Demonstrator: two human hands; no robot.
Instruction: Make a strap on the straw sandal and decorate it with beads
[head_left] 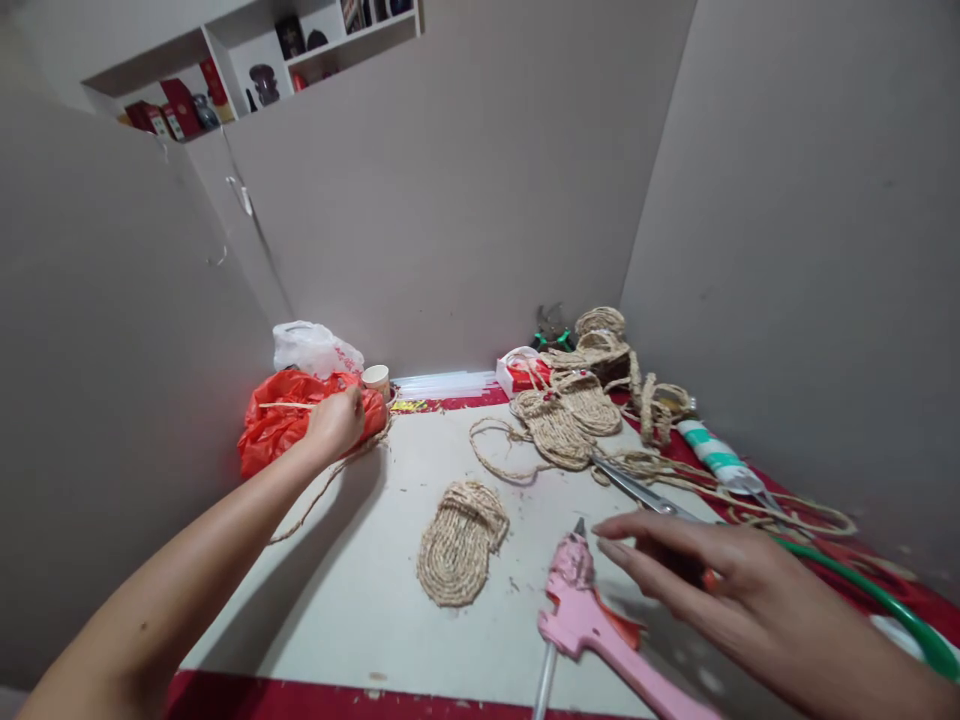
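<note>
My left hand (339, 422) is closed at the red plastic bag (274, 440), pinching what looks like a thin straw cord (283, 405); its fingertips are partly hidden. More braided cord (322, 490) trails from beside this hand across the white board. In the middle lies a small woven straw slipper (459, 550), toe end towards me. My right hand (697, 580) hovers with fingers stretched out and apart, beside the nozzle of a pink glue gun (577, 615). The gun lies on the board, a clear glue stick (546, 680) in its rear.
Several woven slippers (559, 430) and cord loops lie at the back right, by scissors (637, 487) and green-handled pliers (553, 340). Clear glue sticks (442, 385), a paper cup (376, 380) and a white plastic bag (311, 348) line the back. Grey walls enclose the board.
</note>
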